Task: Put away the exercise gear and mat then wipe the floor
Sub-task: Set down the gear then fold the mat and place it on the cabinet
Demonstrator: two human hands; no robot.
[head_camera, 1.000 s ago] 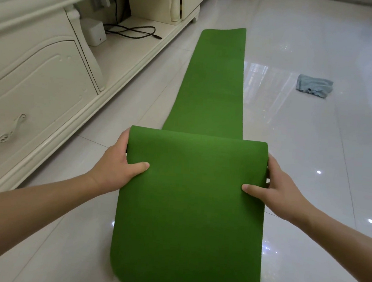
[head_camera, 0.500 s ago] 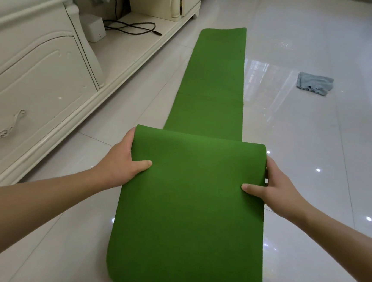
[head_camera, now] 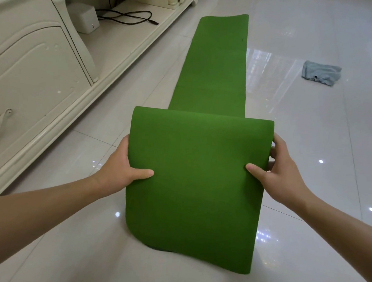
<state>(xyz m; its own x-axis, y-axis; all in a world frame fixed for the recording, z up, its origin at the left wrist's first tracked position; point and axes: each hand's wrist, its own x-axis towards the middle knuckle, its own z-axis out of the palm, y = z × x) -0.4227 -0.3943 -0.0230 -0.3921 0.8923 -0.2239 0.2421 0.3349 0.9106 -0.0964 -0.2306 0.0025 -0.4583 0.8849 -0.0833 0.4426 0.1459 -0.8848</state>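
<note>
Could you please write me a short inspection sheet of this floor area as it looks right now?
Surface: glossy pale tiled floor, reflecting lights.
Job's things: green mat, near end lifted and folded over, far end flat on the floor; grey cloth crumpled on the floor, apart from the mat.
Clutter: nothing seen.
Grippers: left hand and right hand each grip a side edge of the mat.
Cables: black cable looped on the cabinet's low shelf beside a white box.
Surroundings: cream cabinet along the left.
</note>
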